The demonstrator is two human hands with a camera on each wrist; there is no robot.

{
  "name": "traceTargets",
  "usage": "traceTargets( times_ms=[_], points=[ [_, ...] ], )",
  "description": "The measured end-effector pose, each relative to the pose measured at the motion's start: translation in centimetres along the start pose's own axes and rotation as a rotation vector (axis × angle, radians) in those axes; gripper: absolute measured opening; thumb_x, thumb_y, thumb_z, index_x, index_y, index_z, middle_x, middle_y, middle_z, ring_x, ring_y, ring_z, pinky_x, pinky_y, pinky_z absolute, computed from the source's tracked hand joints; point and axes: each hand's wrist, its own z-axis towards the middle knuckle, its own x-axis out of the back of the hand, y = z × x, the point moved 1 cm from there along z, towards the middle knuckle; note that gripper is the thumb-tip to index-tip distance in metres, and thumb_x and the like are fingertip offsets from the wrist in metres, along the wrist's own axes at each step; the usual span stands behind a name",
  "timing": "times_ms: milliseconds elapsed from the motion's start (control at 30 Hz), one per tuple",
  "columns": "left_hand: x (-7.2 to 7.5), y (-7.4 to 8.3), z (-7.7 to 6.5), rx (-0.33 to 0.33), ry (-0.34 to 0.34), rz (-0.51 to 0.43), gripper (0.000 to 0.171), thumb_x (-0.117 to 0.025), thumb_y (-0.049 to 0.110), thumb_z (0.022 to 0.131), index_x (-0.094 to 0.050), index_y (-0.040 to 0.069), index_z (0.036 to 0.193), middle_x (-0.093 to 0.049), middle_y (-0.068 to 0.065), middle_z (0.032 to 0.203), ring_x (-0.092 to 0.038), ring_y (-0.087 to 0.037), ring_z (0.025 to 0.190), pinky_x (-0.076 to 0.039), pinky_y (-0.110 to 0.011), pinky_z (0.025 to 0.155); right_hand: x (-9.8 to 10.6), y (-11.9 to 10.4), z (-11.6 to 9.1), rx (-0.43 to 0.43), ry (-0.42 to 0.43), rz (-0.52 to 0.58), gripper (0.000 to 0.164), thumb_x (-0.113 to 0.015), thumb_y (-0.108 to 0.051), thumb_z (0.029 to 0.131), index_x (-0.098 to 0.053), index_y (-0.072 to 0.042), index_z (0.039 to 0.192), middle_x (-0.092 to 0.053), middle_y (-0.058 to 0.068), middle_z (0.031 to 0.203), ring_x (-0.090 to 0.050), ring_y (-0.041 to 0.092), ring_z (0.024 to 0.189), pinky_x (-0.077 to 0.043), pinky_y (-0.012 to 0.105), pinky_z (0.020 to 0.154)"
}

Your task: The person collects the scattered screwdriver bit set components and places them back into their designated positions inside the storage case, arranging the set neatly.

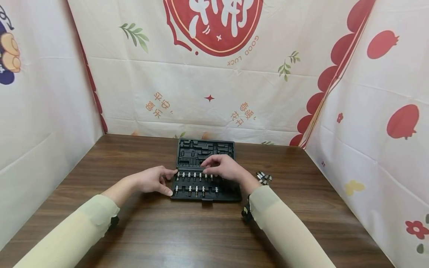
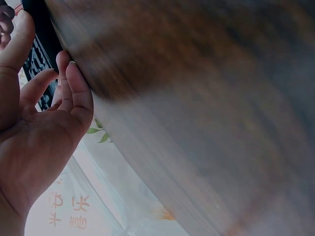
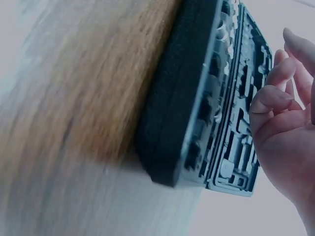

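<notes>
1. Evidently, the black case lies open on the table, its lid folded out to the far side, so both rows of slots face the person.
2. The left hand rests at the case's left edge, thumb at the near corner and forefinger farther along, the two spread apart; it grips nothing, and seems placed to steady the case.
3. The right hand hovers over the case near the hinge, fingers loosely bent, thumb and forefinger slightly parted; nothing shows between them.
4. Metal bits stand in slots, probably for order: a far row set close together and a near row with gaps. The right arm hides part of the tray.
5. To the right, a loose pile of similar pieces lies on the table, apparently within easy reach.
</notes>
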Motion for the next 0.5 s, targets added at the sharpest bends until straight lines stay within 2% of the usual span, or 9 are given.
traceTargets(
  times_ms=[267,500],
  points=[
    [0.2,0.0,-0.1,-0.004,-0.002,-0.006,0.096,-0.094,0.032,0.089,-0.045,0.005,0.167,-0.06,-0.018,0.133,-0.066,-0.016,0.097,-0.053,-0.034,0.089,0.6,0.1,-1.4,-0.01,0.0,0.06,0.037,-0.082,-0.025,0.101,-0.076,-0.006,0.131,-0.071,0.001,0.105,-0.061,0.016,0.08,-0.054,0.032,0.071],
    [0.5,0.2,-0.1,-0.003,-0.012,0.007,0.096,-0.094,0.034,0.09,-0.044,0.005,0.167,-0.061,-0.018,0.135,-0.067,-0.017,0.102,-0.054,-0.035,0.091,2.1,1.0,-3.5,-0.027,-0.002,0.129,0.041,-0.082,-0.026,0.101,-0.073,-0.004,0.134,-0.071,0.0,0.104,-0.059,0.015,0.082,-0.055,0.032,0.073]
  ],
)
